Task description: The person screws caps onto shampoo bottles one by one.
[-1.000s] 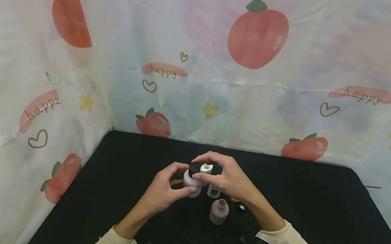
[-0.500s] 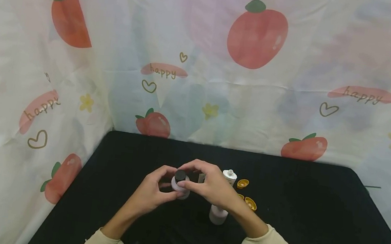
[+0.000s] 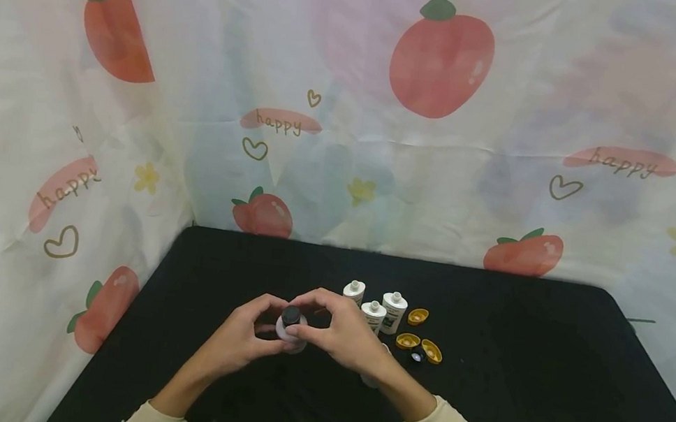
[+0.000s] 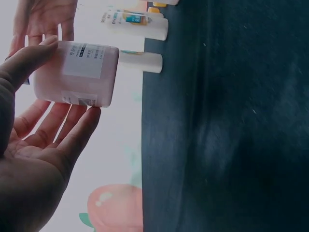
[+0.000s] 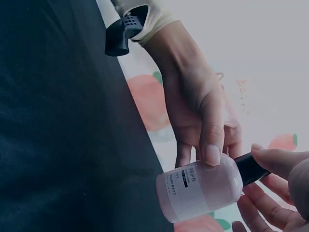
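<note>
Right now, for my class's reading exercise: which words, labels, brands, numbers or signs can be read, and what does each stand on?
"happy": backdrop cloth, back, left pink patch.
"happy": back, right pink patch.
"happy": side pink patch; last letter unclear.
Held pink bottle: Chinese characters, too blurred to read surely.
White bottles: labels too small and blurred.
No brand or number is readable.
</note>
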`<control>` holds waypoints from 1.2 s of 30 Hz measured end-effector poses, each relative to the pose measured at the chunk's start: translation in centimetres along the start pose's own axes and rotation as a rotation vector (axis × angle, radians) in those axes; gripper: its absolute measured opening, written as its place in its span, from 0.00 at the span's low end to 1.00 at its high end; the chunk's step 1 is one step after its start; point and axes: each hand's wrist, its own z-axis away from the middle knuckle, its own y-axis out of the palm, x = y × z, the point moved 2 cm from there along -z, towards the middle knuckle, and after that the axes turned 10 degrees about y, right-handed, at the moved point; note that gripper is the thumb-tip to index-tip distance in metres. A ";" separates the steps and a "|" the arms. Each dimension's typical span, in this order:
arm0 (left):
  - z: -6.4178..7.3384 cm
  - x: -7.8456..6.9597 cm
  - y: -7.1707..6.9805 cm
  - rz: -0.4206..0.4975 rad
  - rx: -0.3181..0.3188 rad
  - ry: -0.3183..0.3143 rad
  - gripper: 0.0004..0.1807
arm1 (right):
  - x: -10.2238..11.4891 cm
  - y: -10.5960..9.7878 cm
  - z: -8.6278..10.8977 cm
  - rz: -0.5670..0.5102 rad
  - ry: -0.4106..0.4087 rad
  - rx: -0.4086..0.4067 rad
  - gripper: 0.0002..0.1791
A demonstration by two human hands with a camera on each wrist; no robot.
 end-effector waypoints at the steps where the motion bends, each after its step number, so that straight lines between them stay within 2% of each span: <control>1: 0.1 0.1 -0.1 0.000 0.007 -0.004 0.27 | -0.1 0.2 0.0 -0.006 0.003 0.001 0.17; 10: 1.0 1.2 -1.3 -0.004 0.041 -0.025 0.27 | -0.5 1.5 -0.6 -0.023 0.006 0.013 0.16; 22: 2.2 2.6 -2.5 -0.017 0.054 -0.040 0.27 | -1.6 3.5 -1.6 -0.055 0.027 0.051 0.16; 36: 3.2 4.1 -3.9 0.002 0.103 -0.117 0.27 | -2.4 5.5 -2.6 -0.091 0.041 0.087 0.16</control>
